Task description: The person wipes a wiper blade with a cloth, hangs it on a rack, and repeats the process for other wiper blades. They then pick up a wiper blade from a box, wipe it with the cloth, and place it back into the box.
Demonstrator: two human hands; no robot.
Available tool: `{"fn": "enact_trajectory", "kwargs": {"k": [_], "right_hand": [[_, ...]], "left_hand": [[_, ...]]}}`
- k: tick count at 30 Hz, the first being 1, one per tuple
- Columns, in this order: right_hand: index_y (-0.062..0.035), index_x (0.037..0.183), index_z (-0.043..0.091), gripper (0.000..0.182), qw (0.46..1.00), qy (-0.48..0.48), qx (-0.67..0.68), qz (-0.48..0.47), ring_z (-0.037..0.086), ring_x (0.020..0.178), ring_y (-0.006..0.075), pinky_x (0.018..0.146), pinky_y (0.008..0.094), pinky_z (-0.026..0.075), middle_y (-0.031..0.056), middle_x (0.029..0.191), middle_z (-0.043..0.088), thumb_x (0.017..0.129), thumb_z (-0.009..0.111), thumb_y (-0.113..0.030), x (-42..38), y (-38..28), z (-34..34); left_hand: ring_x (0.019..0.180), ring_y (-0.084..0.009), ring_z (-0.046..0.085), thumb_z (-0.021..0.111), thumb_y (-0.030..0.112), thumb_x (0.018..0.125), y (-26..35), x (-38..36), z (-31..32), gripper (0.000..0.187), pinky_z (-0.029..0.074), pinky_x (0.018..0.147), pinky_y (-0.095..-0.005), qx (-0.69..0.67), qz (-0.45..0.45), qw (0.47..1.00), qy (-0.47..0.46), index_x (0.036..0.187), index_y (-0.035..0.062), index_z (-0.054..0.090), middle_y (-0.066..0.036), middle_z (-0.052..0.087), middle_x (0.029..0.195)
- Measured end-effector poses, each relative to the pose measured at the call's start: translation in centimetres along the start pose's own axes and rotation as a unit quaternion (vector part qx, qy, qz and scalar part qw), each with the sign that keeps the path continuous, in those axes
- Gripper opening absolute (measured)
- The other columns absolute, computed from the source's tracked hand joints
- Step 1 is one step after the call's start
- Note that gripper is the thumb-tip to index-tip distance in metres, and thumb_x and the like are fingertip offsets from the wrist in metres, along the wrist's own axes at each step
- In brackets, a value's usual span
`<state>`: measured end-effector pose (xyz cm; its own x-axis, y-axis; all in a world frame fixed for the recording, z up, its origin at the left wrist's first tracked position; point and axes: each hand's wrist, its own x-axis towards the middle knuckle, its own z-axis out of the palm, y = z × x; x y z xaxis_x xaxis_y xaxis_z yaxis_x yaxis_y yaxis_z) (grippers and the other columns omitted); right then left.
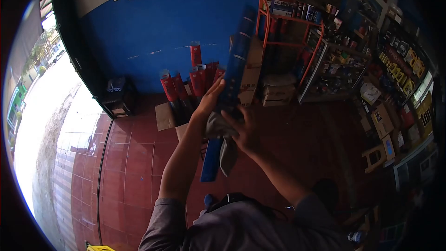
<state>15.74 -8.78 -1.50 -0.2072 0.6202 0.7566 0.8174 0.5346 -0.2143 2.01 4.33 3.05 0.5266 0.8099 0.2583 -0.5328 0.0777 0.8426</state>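
Note:
In front of my chest a long blue bar (pixel 213 158) stands tilted, its upper part leaning right and blurred. A row of small spots or holes shows along its middle. My left hand (pixel 213 96) grips the bar from the left side, fingers stretched up along its edge. A grey-beige rag (pixel 227 155) is wrapped against the bar and hangs down below. My right hand (pixel 244 128) presses the rag onto the bar from the right, its fingers partly bent and somewhat apart. The palm side of the grip is hidden.
Red-topped long boxes (pixel 197 81) stand in a carton (pixel 165 116) by the blue wall. An orange rack (pixel 292 18) with cans, a glass display case (pixel 334 72) and shelves of yellow bottles (pixel 404 74) line the right. A bright doorway (pixel 55 121) opens left.

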Motion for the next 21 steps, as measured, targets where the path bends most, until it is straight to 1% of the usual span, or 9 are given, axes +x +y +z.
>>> {"fn": "enact_trajectory", "kwargs": {"k": [2, 4, 7, 10, 13, 16, 19, 20, 21], "right_hand": [[-0.0306, 0.14, 0.062, 0.079, 0.999, 0.04, -0.033, 0.015, 0.053, 0.124, 0.0368, 0.099, 0.045, 0.052, 0.0167, 0.137, 0.046, 0.068, 0.08, -0.003, 2.5, 1.3, -1.0], [-0.0306, 0.14, 0.062, 0.078, 0.997, 0.07, -0.018, 0.014, 0.052, 0.124, 0.0377, 0.099, 0.0461, 0.051, 0.017, 0.135, 0.048, 0.07, 0.078, -0.001, 3.6, 2.9, -2.2], [-0.0286, 0.141, 0.061, 0.077, 0.988, 0.143, -0.053, 0.028, 0.052, 0.124, 0.0386, 0.099, 0.0473, 0.05, 0.0178, 0.135, 0.048, 0.071, 0.077, -0.001, 5.1, 5.8, -4.4], [-0.0267, 0.143, 0.06, 0.077, 0.968, 0.214, -0.119, 0.063, 0.052, 0.124, 0.0395, 0.099, 0.0482, 0.049, 0.0187, 0.134, 0.049, 0.072, 0.077, -0.002, 6.2, 11.3, -5.9], [-0.0221, 0.145, 0.057, 0.073, 0.956, 0.215, -0.167, 0.109, 0.053, 0.122, 0.0414, 0.099, 0.0495, 0.048, 0.0202, 0.132, 0.05, 0.077, 0.076, -0.003, 6.1, 15.9, -9.6], [-0.0164, 0.143, 0.058, 0.06, 0.92, 0.288, -0.22, 0.152, 0.055, 0.121, 0.0433, 0.1, 0.0499, 0.048, 0.0227, 0.129, 0.052, 0.085, 0.072, -0.008, 4.6, 22.2, -10.1], [-0.0106, 0.139, 0.058, 0.051, 0.845, 0.362, -0.035, 0.392, 0.056, 0.121, 0.0442, 0.104, 0.049, 0.046, 0.0261, 0.128, 0.056, 0.092, 0.07, -0.025, 2.0, 28.9, -8.3], [-0.0106, 0.139, 0.058, 0.051, 0.844, 0.363, -0.039, 0.393, 0.056, 0.121, 0.0442, 0.104, 0.049, 0.046, 0.0261, 0.128, 0.056, 0.092, 0.07, -0.025, 0.9, 30.5, -7.1], [-0.009, 0.14, 0.057, 0.053, 0.817, 0.362, 0.035, 0.448, 0.056, 0.124, 0.0424, 0.105, 0.0482, 0.045, 0.0257, 0.132, 0.056, 0.091, 0.071, -0.025, 0.1, 31.4, -5.9]], "left_hand": [[0.117, -0.0235, 0.064, 0.043, 0.046, 0.108, 0.8, -0.7, 1.5, 0.056, 0.055, 0.097, -0.038, 0.064, -0.04, 0.997, -0.018, 0.152, 0.0103, 0.041, -0.013, 0.063, 0.128], [0.115, -0.0198, 0.063, 0.049, 0.051, 0.105, 1.8, -1.5, 2.4, 0.064, 0.052, 0.099, -0.0355, 0.01, -0.185, 0.983, 0.005, 0.153, 0.0085, 0.042, -0.009, 0.065, 0.123], [0.107, -0.0157, 0.063, 0.057, 0.049, 0.102, -0.3, -1.7, 1.5, 0.069, 0.051, 0.095, -0.0341, 0.255, -0.087, 0.955, -0.128, 0.156, 0.0099, 0.039, -0.007, 0.066, 0.119], [0.1, -0.013, 0.062, 0.062, 0.046, 0.1, -0.7, -3.1, 4.3, 0.071, 0.051, 0.091, -0.0332, 0.399, -0.084, 0.899, -0.159, 0.157, 0.011, 0.038, -0.006, 0.065, 0.116], [0.099, -0.0121, 0.063, 0.068, 0.029, 0.099, -2.2, -3.6, 5.0, 0.065, 0.052, 0.089, -0.032, 0.396, -0.121, 0.896, -0.16, 0.156, 0.012, 0.04, -0.004, 0.064, 0.115], [0.097, -0.0138, 0.064, 0.065, 0.03, 0.101, -4.3, -2.9, 5.7, 0.06, 0.052, 0.09, -0.0323, 0.419, -0.172, 0.881, -0.136, 0.154, 0.0145, 0.044, -0.005, 0.065, 0.113], [0.096, -0.0159, 0.065, 0.062, 0.03, 0.102, -7.9, -0.5, 6.8, 0.053, 0.052, 0.09, -0.0331, 0.49, -0.132, 0.854, -0.117, 0.151, 0.0152, 0.049, -0.007, 0.068, 0.11], [0.096, -0.0159, 0.065, 0.062, 0.03, 0.102, -9.7, 0.3, 7.0, 0.053, 0.052, 0.09, -0.0331, 0.489, -0.132, 0.854, -0.12, 0.151, 0.0152, 0.049, -0.007, 0.068, 0.11], [0.099, -0.0193, 0.067, 0.059, 0.029, 0.103, -11.7, 1.1, 7.1, 0.05, 0.052, 0.091, -0.0343, 0.49, -0.047, 0.863, -0.114, 0.15, 0.0147, 0.05, -0.009, 0.069, 0.11]]}}
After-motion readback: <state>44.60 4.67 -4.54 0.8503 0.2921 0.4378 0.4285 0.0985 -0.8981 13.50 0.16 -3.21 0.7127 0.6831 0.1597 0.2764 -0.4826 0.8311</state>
